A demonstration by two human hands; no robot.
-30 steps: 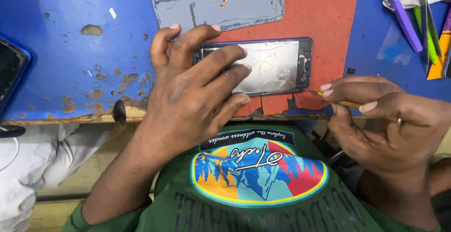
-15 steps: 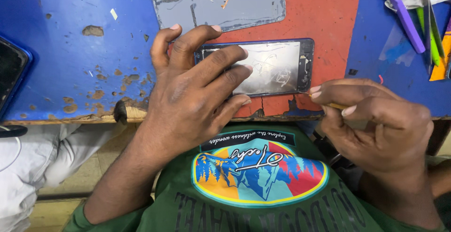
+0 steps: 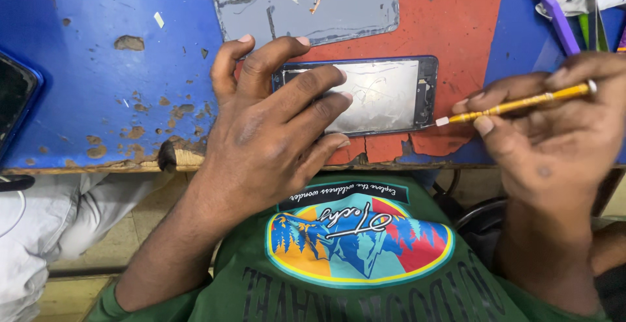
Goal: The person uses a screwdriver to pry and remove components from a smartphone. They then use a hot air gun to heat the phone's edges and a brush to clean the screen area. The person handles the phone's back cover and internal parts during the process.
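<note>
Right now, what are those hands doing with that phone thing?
A person is working on an opened phone frame lying on a worn blue and red table. The left hand lies flat over the frame's left part, fingers spread on it. The right hand holds a thin yellow tool, with its pale tip touching the frame's lower right corner. A grey back cover lies just beyond the frame.

a worn blue worktable (image 3: 98,67) with chipped paint and a red patch (image 3: 450,28); pale tan floor (image 3: 130,237) below

Left hand (image 3: 274,133) flat, fingers spread; right hand (image 3: 554,139) pinched.
</note>
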